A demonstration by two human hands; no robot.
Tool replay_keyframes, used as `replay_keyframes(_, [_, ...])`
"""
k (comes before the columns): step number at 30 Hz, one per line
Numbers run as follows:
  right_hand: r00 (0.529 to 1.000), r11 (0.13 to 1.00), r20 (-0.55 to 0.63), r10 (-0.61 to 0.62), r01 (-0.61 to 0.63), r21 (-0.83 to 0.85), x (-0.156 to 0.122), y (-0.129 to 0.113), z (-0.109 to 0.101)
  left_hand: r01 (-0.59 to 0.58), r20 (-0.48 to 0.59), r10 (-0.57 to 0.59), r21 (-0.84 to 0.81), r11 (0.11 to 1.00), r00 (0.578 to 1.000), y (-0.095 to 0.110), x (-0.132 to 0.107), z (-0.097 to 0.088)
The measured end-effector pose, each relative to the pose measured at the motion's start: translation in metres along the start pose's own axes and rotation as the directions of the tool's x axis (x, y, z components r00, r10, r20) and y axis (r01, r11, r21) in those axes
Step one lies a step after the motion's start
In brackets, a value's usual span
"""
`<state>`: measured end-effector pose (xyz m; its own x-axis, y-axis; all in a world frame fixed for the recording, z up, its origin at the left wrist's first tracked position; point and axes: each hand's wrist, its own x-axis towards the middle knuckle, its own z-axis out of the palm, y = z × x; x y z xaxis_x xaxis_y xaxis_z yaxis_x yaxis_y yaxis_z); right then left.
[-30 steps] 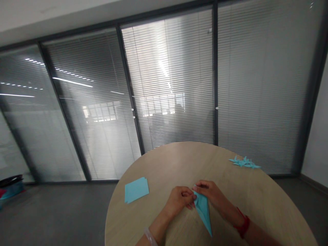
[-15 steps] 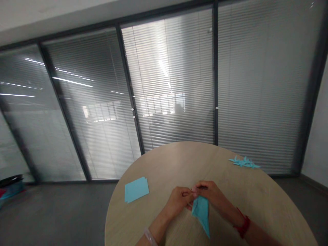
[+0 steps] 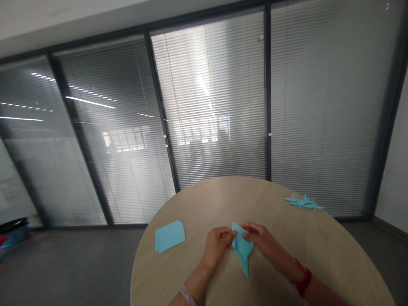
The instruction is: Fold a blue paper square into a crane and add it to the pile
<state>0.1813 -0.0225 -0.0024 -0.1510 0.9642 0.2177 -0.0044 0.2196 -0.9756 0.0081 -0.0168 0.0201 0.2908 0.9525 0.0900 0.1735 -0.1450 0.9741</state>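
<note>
A folded piece of light-blue origami paper (image 3: 242, 247) is held between my two hands over the near part of the table. It has a kite-like shape, with one long point directed toward me and a shorter point at the top. My left hand (image 3: 217, 244) pinches its left edge between thumb and fingers. On the other side, my right hand (image 3: 257, 237) grips the upper right edge, thumb on top and fingers partly behind the paper.
The round wooden table (image 3: 223, 199) carries a stack of light-blue paper sheets (image 3: 170, 236) at left. Several folded blue paper figures (image 3: 304, 202) lie near the far right edge. Beyond stands a glass partition with blinds (image 3: 210, 97). A dark-rimmed bin (image 3: 14, 231) is on the floor at far left.
The folded paper has shifted up and left, and its top point now shows between the hands. My hands have moved slightly apart, from meeting at the top to holding opposite edges.
</note>
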Motion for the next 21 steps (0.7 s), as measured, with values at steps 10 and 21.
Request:
replay_keyframes(10, [0.975, 0.957, -0.197, -0.100, 0.040, -0.286, -0.006, -0.004, 0.001, 0.046, 0.029, -0.044, -0.072, 0.996, 0.999, -0.005, -0.001, 0.004])
replay_keyframes(21, [0.946, 0.781, -0.061, -0.319, 0.226, -0.583, -0.018, -0.019, 0.011, 0.087, 0.014, -0.085, -0.193, 0.977, 0.996, -0.004, 0.001, 0.003])
